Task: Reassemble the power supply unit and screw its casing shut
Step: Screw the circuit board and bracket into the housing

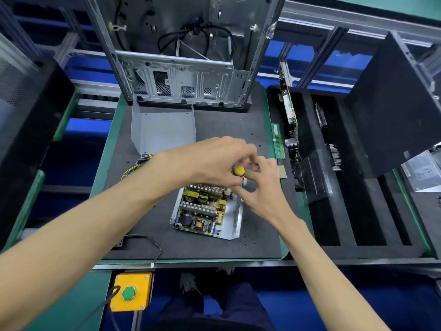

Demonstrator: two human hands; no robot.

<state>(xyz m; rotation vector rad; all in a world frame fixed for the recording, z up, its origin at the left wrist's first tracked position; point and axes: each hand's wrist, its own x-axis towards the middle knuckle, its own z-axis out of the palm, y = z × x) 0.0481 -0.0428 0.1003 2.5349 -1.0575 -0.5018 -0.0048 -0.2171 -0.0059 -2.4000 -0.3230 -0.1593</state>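
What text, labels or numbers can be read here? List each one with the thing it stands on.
No text is legible.
Red mark on the circuit board: a scribble, no readable character.
Green memory stick: label too small to read.
White label on the bagged part at far right: print blurred.
Yellow button box: no lettering shows.

Mat [148, 244]: carries all items listed.
Power supply unit [205, 212]: mat centre, toward front edge.
Casing cover [163, 130]: behind the unit, left of centre.
Computer chassis [186, 68]: mat rear edge, upright.
Memory module [278, 142]: mat right edge.
Button box [131, 292]: below mat front edge, left.
Foam tray [334, 211]: right of mat.
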